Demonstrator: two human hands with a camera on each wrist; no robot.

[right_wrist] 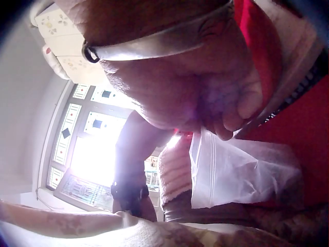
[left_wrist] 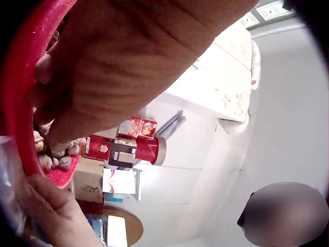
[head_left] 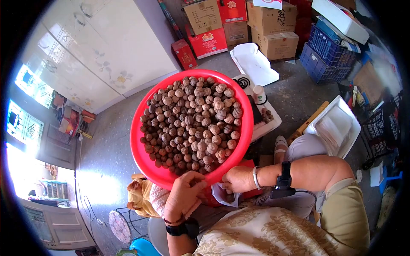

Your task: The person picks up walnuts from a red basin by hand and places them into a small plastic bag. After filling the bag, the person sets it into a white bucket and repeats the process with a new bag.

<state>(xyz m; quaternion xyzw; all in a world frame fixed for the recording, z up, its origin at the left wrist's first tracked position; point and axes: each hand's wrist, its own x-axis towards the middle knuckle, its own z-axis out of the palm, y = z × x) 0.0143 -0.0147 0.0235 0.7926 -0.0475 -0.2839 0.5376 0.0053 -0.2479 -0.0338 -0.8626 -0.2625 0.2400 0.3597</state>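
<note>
A wide red basin (head_left: 137, 149) is heaped with brown walnuts (head_left: 188, 119). My left hand (head_left: 183, 194) bends over the basin's near rim, its fingertips among the walnuts at that edge. In the left wrist view, the left hand (left_wrist: 128, 62) reaches down to walnuts (left_wrist: 54, 160) inside the rim; I cannot tell whether it holds any. Just right of it, my right hand (head_left: 240, 179) pinches the mouth of a clear plastic bag (head_left: 220, 194) close against the basin's outside. The bag (right_wrist: 231, 170) hangs below the right hand's curled fingers (right_wrist: 247, 108) in the right wrist view.
Beyond the basin, a white foam tray (head_left: 254, 64) lies on the floor near stacked cartons (head_left: 277, 45) and blue crates (head_left: 326, 55). A white bottle (head_left: 259, 94) stands right of the basin. Another white tray (head_left: 337, 128) leans farther right. A stool (head_left: 121, 226) is at lower left.
</note>
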